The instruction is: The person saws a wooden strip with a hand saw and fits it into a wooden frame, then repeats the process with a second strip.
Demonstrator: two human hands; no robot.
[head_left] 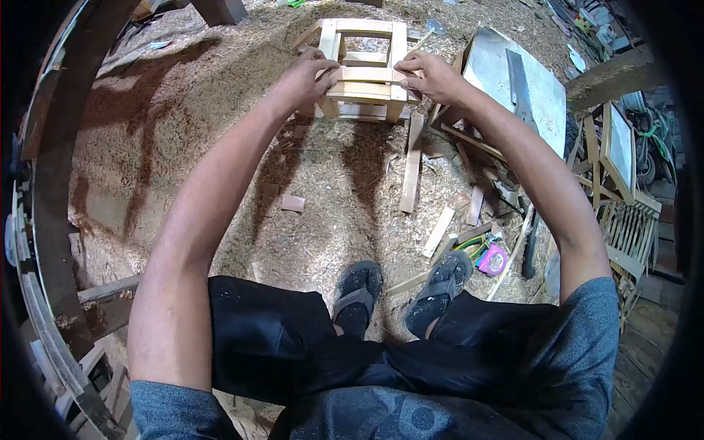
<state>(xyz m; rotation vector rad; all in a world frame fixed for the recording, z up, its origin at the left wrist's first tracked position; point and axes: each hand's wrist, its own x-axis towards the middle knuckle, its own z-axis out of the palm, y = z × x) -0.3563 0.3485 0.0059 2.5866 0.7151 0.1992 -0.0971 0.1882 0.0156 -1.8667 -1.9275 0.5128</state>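
A small stool-like frame of pale wood (400, 44) stands on the shavings-covered ground in front of me. Across it runs a short wooden slat (367, 74), held at both ends. The fingers of my left hand (308, 79) pinch its left end, right beside the frame's left post. At the other end my right hand (431, 78) closes thumb and fingers on the slat, close to the right post. Below the slat, a front rail (359, 91) of the frame shows.
A white-topped board or box (484, 70) with a dark metal strip stands to the right. Wood offcuts (413, 165) lie below my right forearm. A pink tape measure (492, 259) rests near my sandals (358, 287). Dark timber posts (62, 169) rise at the left.
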